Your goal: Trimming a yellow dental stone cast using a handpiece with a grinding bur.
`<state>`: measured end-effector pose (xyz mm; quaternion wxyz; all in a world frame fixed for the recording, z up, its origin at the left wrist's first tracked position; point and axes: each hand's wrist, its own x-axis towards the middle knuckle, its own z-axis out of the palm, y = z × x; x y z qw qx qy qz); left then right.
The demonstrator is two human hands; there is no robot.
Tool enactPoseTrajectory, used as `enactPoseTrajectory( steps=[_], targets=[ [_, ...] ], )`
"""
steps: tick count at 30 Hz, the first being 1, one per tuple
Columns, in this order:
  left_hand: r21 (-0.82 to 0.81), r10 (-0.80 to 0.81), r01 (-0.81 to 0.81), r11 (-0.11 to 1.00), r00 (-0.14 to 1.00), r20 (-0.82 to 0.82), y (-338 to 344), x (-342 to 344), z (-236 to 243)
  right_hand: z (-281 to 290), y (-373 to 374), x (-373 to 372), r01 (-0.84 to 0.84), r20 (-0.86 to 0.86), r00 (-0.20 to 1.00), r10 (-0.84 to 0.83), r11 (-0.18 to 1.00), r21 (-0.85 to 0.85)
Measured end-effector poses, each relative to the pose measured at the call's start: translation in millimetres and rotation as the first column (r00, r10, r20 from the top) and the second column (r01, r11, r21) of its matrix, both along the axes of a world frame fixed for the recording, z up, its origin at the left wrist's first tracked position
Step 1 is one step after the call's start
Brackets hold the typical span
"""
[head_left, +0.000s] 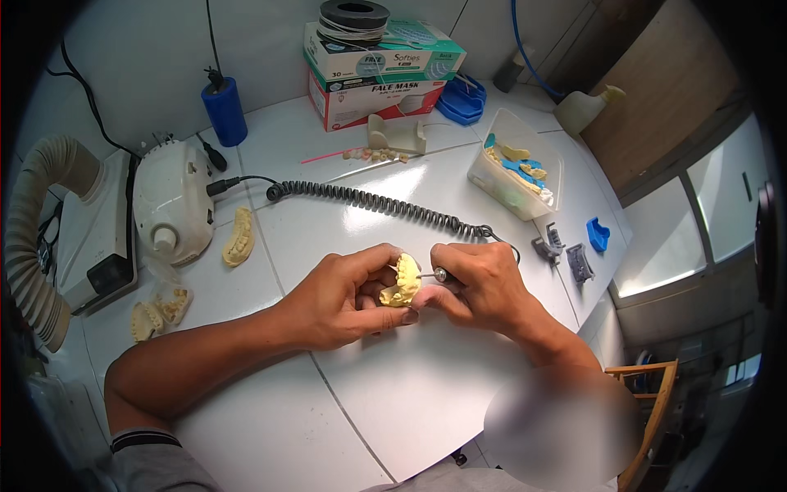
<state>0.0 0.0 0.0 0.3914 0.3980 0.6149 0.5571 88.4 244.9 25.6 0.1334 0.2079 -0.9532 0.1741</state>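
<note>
Across the white tiled table (pixel 270 418), a clear box (pixel 493 189) at far right holds yellow cast pieces (pixel 515 152) and blue scraps (pixel 518 171). Near the middle, the left hand (pixel 348 297) pinches a toothed yellow cast (pixel 402 287), thumb at its near edge; the right hand (pixel 485 280) curls round a slim tool (pixel 441 275) pointed at it. A small clear bag (pixel 169 277) at left contains tan pieces (pixel 174 305). The cast is probably light, stiff and brittle, best held by its base, clear of the teeth.

Left grip (pixel 348 291) holds a dental cast (pixel 405 283), right grip (pixel 490 283) a handpiece (pixel 442 275).
</note>
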Motion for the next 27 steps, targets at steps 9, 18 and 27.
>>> enactPoseTrajectory(
  steps=[9, 18, 27],
  targets=[
    [-0.014, 0.006, -0.006, 1.0, 1.0, 0.009, 1, 3, 2, 3, 3, -1, -0.024, -0.031, 0.999, 0.024, 1.0, 0.0],
    [-0.004, 0.022, -0.022, 1.0, 1.0, 0.018, 0, 3, 4, 1, 1, 0, 0.008, -0.008, 1.0, -0.008, 1.0, 0.023],
    [0.001, 0.045, -0.045, 0.999, 0.998, 0.032, 0, 3, 1, 1, -1, 1, 0.006, 0.028, 1.0, -0.006, 1.0, 0.028]
  ],
)
